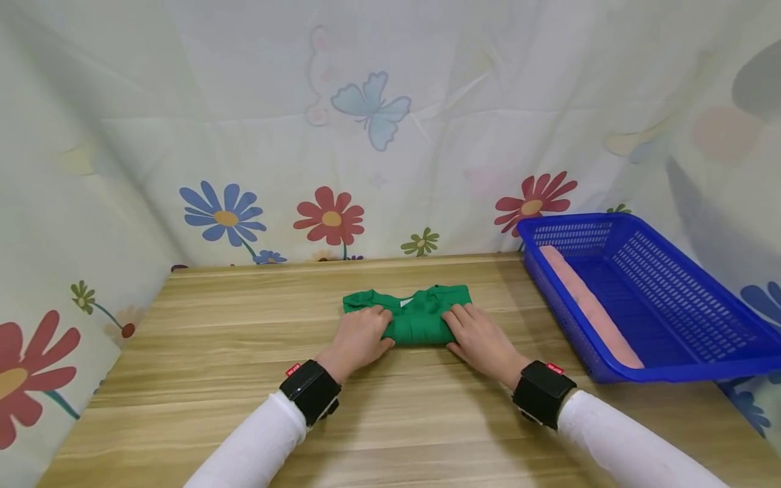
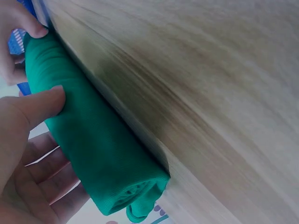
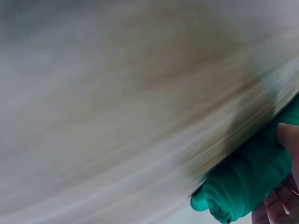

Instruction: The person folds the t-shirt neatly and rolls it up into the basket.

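Note:
A green garment (image 1: 419, 329), perhaps a shirt, lies on the wooden table, its near part rolled into a thick tube. Its far edge lies flat, with a small white label showing near the middle. My left hand (image 1: 361, 337) grips the left part of the roll, thumb on the near side and fingers over the top. On the right part my right hand (image 1: 483, 341) holds it the same way. The spiral end of the green roll (image 2: 100, 140) shows in the left wrist view; the right wrist view shows the other coiled end.
A blue plastic basket (image 1: 689, 371) with mesh walls stands at the table's right side. Inside it, along the left wall, lies a long pink fabric roll (image 1: 588, 305). Behind the wooden table (image 1: 244, 352) hangs a pale curtain (image 1: 244, 135) printed with flowers and a butterfly.

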Demonstrator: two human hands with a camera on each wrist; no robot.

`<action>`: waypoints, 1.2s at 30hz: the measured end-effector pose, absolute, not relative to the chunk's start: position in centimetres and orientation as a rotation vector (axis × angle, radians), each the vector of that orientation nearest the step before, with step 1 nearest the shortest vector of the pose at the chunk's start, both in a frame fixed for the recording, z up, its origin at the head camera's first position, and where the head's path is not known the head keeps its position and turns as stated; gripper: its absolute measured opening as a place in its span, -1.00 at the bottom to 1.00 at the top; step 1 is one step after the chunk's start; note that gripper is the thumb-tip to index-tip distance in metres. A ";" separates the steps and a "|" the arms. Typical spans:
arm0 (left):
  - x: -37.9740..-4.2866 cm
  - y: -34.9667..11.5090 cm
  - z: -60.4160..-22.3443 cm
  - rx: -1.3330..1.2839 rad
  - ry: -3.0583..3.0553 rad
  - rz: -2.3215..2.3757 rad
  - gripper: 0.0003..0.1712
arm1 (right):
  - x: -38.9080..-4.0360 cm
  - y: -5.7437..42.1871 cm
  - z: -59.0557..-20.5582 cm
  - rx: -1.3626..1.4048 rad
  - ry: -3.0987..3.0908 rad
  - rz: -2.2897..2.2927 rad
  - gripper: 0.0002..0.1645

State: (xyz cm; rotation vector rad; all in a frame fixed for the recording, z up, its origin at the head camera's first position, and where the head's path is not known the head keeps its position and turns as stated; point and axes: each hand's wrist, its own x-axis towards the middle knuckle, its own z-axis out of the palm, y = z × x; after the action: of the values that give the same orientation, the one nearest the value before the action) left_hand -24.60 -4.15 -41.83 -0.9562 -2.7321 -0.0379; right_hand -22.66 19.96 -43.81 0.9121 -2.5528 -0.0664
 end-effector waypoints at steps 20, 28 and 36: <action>-24.1 -4.4 -41.6 -1.052 -2.855 -0.126 -0.83 | -22.7 20.6 -42.3 1.101 -2.734 0.267 -0.71; -24.6 -4.3 -41.6 -0.970 -2.757 -0.056 -0.79 | -23.8 20.7 -42.1 1.119 -2.764 0.351 -0.72; -25.2 -4.0 -41.7 -0.906 -2.711 -0.017 -0.78 | -24.5 20.6 -42.2 1.080 -2.728 0.367 -0.77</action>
State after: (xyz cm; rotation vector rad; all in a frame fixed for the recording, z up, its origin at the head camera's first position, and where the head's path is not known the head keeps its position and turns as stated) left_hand -25.24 -4.01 -41.70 -0.9060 -2.7114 -0.0167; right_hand -24.46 20.61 -42.16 1.0800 -2.7284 0.3673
